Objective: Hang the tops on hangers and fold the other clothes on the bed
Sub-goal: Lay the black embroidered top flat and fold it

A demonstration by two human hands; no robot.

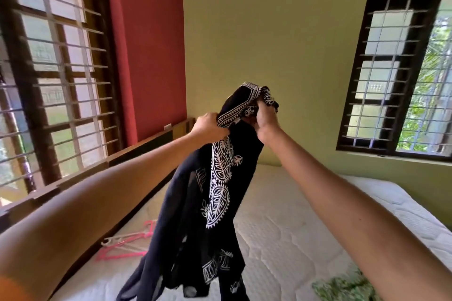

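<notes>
Black top [220,178] | left hand [208,127] grips | right hand [265,117] grips

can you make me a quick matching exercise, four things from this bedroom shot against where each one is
Things:
1. black top
2. hangers
3. green cloth
4. left hand

Places:
A. lying on the mattress by the headboard
B. gripping the top's embroidered edge
C. held up in the air by both hands
D. on the mattress at the lower right corner of the view

Pairs: 1-C, 2-A, 3-D, 4-B
</notes>
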